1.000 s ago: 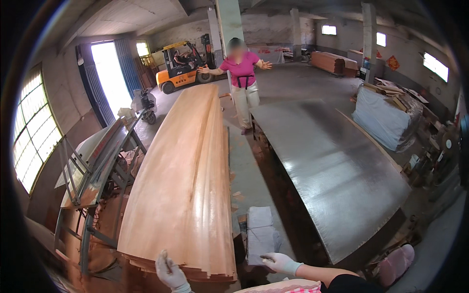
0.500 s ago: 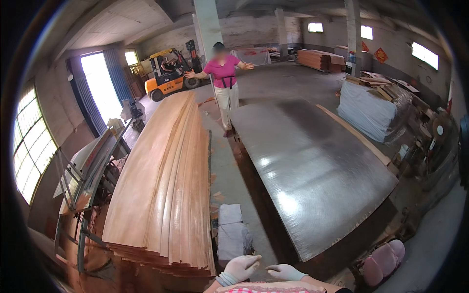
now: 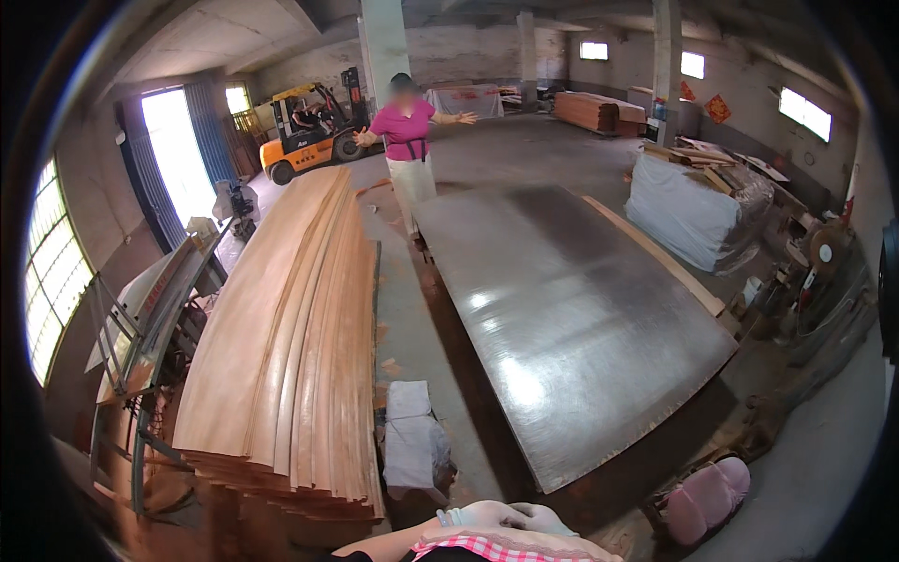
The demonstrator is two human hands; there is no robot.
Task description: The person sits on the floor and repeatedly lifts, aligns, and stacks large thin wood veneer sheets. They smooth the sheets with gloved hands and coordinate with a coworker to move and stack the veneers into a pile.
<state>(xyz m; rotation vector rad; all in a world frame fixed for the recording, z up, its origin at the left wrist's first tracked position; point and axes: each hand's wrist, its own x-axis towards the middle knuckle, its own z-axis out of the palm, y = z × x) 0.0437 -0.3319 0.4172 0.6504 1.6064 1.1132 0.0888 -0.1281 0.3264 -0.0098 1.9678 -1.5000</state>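
My left hand (image 3: 487, 514), in a pale work glove with a grey cuff, meets my right hand (image 3: 545, 518), also gloved, at the lower edge. Both lie close against my pink-checked clothing, fingers curled inward and touching each other. No object shows in them, though their undersides are hidden. Ahead to the right lies a broad, dark, glossy sheet (image 3: 562, 318) on a low base. A tall stack of thin wood veneer sheets (image 3: 272, 347) fans out to the left, its edges ragged. Between the two stands a grey-white wrapped bundle (image 3: 412, 445), nearest to my left hand.
A person (image 3: 405, 140) in a pink top stands beyond the sheet with arms spread. Behind is an orange forklift (image 3: 304, 136). Metal frames (image 3: 140, 375) stand at left, a plastic-covered pile (image 3: 684, 206) at right. A pink padded seat (image 3: 707, 501) sits at lower right.
My hands have come together from slightly apart. The view has shifted, so the surroundings sit further left. The person's arms are slightly lower and more bent.
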